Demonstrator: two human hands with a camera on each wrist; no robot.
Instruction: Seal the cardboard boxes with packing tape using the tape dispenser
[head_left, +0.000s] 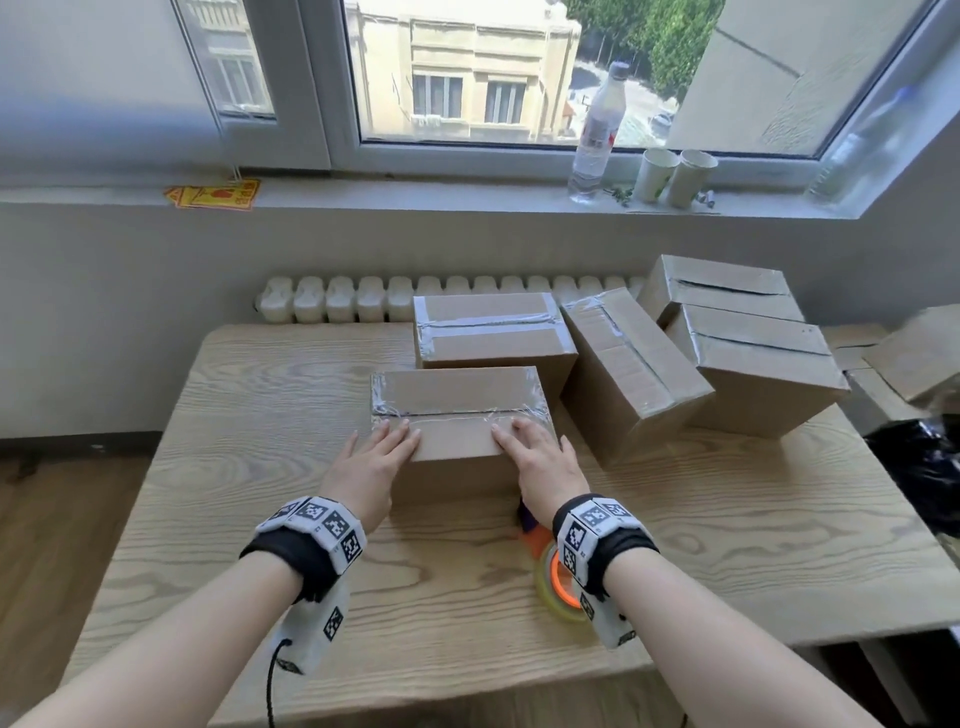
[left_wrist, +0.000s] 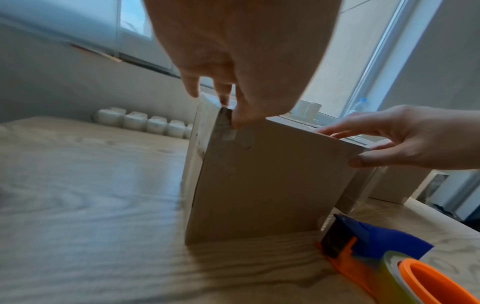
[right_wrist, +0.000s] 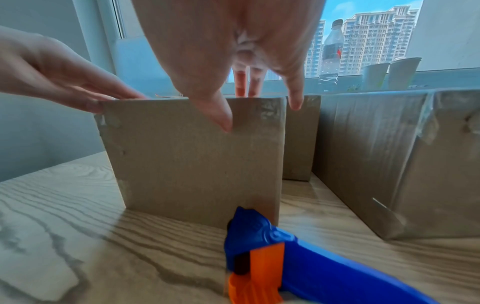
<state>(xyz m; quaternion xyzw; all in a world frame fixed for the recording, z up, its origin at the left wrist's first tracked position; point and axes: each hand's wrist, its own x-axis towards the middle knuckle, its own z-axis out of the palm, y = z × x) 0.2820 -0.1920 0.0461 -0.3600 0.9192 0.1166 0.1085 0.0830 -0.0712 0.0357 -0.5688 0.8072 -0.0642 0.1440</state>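
Left hand (head_left: 372, 462): resting flat, fingers straight, on the near cardboard box (head_left: 457, 410), thumb lying down its left side.
Right hand (head_left: 540, 462): pressing straight fingers on the box top by the taped seam.
Tape dispenser (head_left: 550, 566): lying on the counter (head_left: 208, 467) under the right wrist, just before the box.
Taped boxes (head_left: 493, 332): standing behind and to the right.

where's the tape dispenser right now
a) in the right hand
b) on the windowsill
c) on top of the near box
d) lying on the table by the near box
d: the tape dispenser lies on the table against the near box, under the right wrist, while the left hand and right hand rest open on the box top.
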